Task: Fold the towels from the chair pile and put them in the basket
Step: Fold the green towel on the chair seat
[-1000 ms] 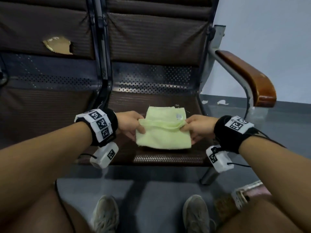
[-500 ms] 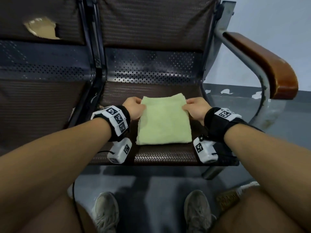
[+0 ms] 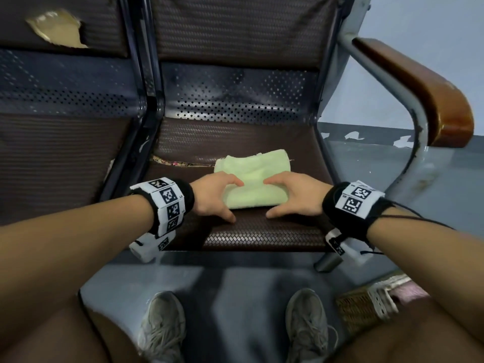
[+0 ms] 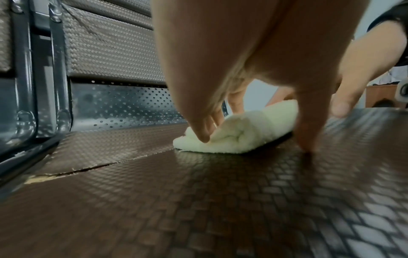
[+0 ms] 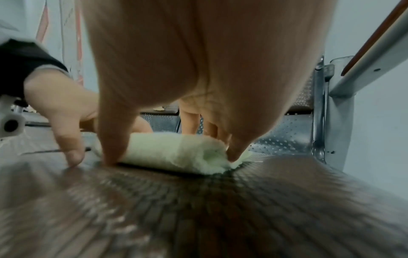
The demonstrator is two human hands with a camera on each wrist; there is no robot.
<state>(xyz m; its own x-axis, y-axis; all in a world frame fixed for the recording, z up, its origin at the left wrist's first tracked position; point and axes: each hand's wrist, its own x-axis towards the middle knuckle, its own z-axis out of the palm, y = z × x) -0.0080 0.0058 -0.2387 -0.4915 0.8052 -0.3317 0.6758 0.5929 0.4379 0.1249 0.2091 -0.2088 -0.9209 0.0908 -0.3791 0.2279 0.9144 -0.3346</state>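
Note:
A pale green folded towel (image 3: pixel 251 166) lies on the brown woven seat (image 3: pixel 262 237) of the right chair. My left hand (image 3: pixel 235 201) arches over its near left part, fingers on top and thumb at the front edge on the seat. My right hand (image 3: pixel 268 199) does the same on the near right part. In the left wrist view the towel (image 4: pixel 253 129) bulges thick between fingers and thumb. The right wrist view shows the towel's (image 5: pixel 167 148) rounded near fold held the same way. A wicker basket (image 3: pixel 361 307) with a white trim stands on the floor at the lower right, partly hidden by my right leg.
A wooden armrest (image 3: pixel 419 82) on a metal frame rises to the right of the seat. A second seat (image 3: pixel 60 158) adjoins on the left, its backrest torn. My two shoes (image 3: pixel 162 326) stand on the grey floor below the seat's front edge.
Both hands left the towel's far corners and came back to its near part, where they now clasp it. The towel looks shorter and thicker at the near edge.

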